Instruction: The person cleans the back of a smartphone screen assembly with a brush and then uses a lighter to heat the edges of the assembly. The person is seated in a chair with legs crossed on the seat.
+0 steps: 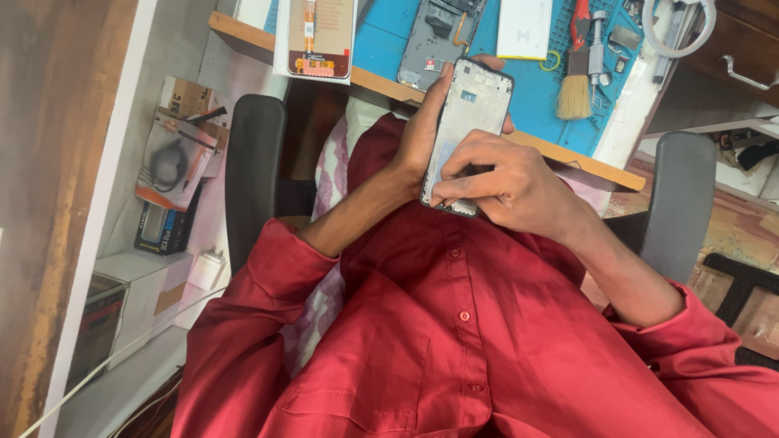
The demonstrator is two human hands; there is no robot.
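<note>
Phone frame (469,113) held up over the lap, just in front of the bench edge (568,158). It's a bare middle frame: dark rim, pale grey inner plate, camera cutout and small slots near the top end, a light bluish patch in the lower half. No screen or back cover on it. It tilts slightly, top end toward the bench.

Left hand (422,134) wraps the frame from its side, thumb along the edge, fingers curling behind; closed around it. Right hand (507,182) sits over the lower part, fingers bent, fingertips (454,174) pressing on the inner plate near the bluish patch. Possibly pinching something small there, too hidden to tell. Both hands meet on the frame.

On the bench: blue work mat (535,89), another opened phone body (438,36), white rectangular piece (525,28), brush (574,85) with red handle, display panel with orange flex cable (320,36). Red shirt (454,341) fills the lower view, black chair armrests (253,174) on both sides.
</note>
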